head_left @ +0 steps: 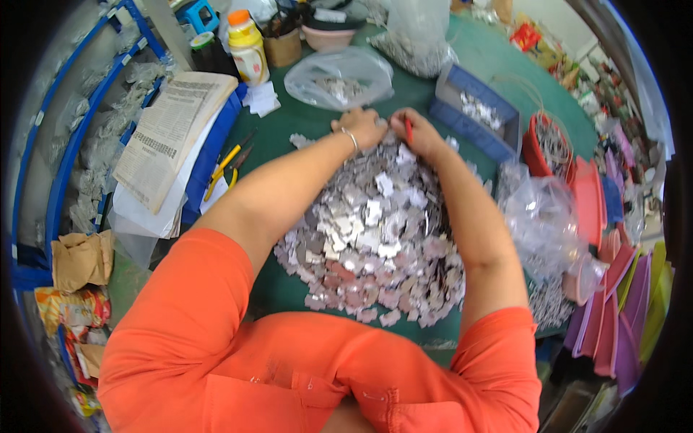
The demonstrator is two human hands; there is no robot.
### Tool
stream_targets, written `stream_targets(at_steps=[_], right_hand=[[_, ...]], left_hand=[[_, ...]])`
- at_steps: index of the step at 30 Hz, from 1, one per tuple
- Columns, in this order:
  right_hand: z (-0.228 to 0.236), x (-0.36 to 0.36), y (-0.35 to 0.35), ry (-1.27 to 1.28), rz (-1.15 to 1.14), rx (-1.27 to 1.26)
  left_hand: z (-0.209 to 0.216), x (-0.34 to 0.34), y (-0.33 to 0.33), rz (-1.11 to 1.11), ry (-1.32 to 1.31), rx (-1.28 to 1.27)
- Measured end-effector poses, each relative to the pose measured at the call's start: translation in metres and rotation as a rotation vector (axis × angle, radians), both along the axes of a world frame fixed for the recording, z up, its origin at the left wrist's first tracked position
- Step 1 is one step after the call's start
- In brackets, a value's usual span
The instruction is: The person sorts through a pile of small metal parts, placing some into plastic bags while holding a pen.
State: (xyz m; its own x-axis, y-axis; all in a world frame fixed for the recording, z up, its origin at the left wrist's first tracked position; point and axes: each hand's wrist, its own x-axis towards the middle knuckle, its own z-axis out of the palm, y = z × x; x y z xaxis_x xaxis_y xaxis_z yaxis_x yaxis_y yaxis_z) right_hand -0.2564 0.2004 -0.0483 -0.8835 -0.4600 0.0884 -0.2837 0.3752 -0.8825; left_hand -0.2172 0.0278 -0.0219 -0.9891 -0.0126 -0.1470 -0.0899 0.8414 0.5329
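Note:
A big heap of small flat silvery metal pieces [372, 224] is spread on the green table in front of me. Both of my forearms reach around it, and the hands meet at its far edge. My right hand [426, 138] is closed on a slim red tool [408, 130]; its tip is hidden, so its kind does not show. Close beside it, my left hand [366, 128] has bent fingers pressed together at the pile's edge. Whatever they hold is hidden. An open clear plastic bag [303, 81] with some metal pieces in it lies just beyond the left hand.
A blue-grey bin [473, 133] holding pale pieces stands beyond my right hand, beside a red bowl [543, 148]. Clear bags [541, 216] lie right of my forearm. Yellow-handled pliers [225, 167] and newspapers [170, 137] are at left. A yellow bottle [249, 54] stands at the back.

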Motion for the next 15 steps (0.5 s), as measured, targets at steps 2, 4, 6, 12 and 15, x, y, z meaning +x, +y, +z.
stream_targets(at_steps=[2,4,6,12,15], right_hand=[[0.007,-0.001,0.004,-0.014,0.006,-0.039],[0.022,0.009,-0.001,-0.214,-0.058,-0.169],[0.029,0.007,-0.007,-0.201,-0.107,-0.006],[0.029,0.009,-0.018,-0.126,-0.109,0.085],[0.038,0.02,-0.023,-0.148,-0.11,0.116]], left_hand=[[0.007,0.006,0.011,0.023,0.044,-0.02],[0.008,0.009,0.012,-0.003,0.048,0.014],[0.008,0.006,0.011,-0.04,0.018,0.051],[0.01,-0.001,0.011,-0.077,-0.083,0.063],[-0.005,-0.001,0.008,-0.178,0.008,-0.031]])
